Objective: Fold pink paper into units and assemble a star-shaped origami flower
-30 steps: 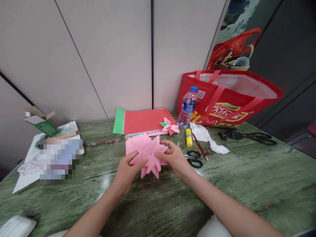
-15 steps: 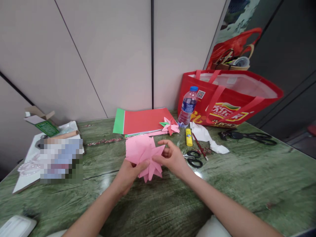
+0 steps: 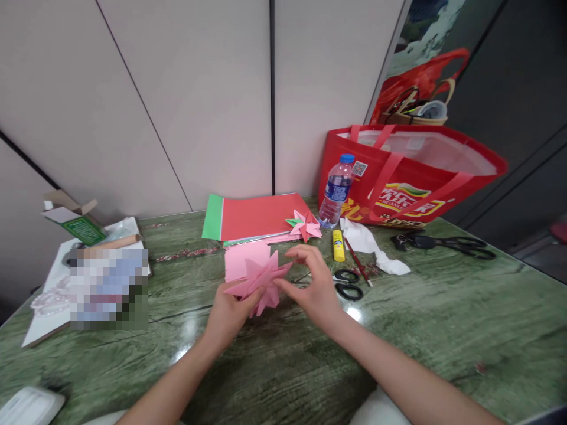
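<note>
A pink folded paper star [image 3: 261, 277] with several points is held above the green marble table [image 3: 443, 319], tilted nearly flat. My left hand [image 3: 228, 316] grips it from below at its near edge. My right hand [image 3: 312, 283] pinches its right side with thumb and fingertips, the other fingers curled above. A flat pink paper sheet [image 3: 243, 260] lies on the table just behind the star.
A stack of red and green paper [image 3: 254, 216] with a small pink star [image 3: 305, 226] lies behind. To the right are a water bottle [image 3: 336, 192], glue stick [image 3: 338, 246], small scissors [image 3: 348, 283], white tissue [image 3: 370, 245], large scissors [image 3: 447, 243] and a red bag [image 3: 411, 177]. Boxes [image 3: 73, 221] stand left.
The pink star has tipped from facing me to lying nearly flat, and sits lower. My right hand has shifted its grip over the star's right side.
</note>
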The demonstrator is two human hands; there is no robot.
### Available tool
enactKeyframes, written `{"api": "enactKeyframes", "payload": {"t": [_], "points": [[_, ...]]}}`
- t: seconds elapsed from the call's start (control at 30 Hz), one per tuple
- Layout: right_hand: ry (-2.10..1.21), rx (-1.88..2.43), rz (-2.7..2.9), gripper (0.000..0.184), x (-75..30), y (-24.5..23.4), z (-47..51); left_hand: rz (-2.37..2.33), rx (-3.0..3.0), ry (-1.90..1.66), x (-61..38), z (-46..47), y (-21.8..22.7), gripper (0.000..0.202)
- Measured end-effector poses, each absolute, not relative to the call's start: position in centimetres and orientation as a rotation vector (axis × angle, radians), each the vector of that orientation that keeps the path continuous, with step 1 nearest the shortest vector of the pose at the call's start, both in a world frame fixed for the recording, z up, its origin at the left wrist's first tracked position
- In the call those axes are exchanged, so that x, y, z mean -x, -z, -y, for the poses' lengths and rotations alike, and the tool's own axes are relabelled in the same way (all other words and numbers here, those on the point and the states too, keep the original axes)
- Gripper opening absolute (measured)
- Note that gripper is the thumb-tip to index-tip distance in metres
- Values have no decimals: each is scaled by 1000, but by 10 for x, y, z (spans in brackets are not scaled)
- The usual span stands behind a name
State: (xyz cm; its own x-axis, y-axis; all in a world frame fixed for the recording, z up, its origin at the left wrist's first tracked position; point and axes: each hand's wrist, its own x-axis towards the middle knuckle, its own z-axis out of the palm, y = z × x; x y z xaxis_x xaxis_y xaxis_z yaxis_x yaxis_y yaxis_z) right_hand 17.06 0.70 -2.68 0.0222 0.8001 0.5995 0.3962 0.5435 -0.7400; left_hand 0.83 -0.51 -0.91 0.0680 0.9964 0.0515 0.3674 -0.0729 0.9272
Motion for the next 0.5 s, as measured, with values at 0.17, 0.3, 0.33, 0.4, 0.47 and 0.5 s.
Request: {"api": "enactKeyframes", "payload": {"t": [0.17, 0.3, 0.33, 0.4, 0.47, 0.5], "points": [[-330, 910, 1641, 24, -170, 20, -1, -1396, -1685, -1027, -10, 7, 8, 32], [-384, 843, 1735, 22, -168, 20, 0, -1389, -1769, -1015, -7, 5, 16, 29], [-397, 837, 1750, 21, -168, 20, 0, -1382, -1787, -1009, -6, 5, 18, 28], [-411, 838, 1769, 18, -168, 21, 1, -1376, -1805, -1005, -4, 4, 20, 28], [-402, 841, 1788, 15, -168, 21, 1, -1374, -1803, -1008, -4, 4, 20, 26], [-392, 841, 1799, 14, -168, 21, 1, -1376, -1797, -1013, -4, 4, 19, 25]]}}
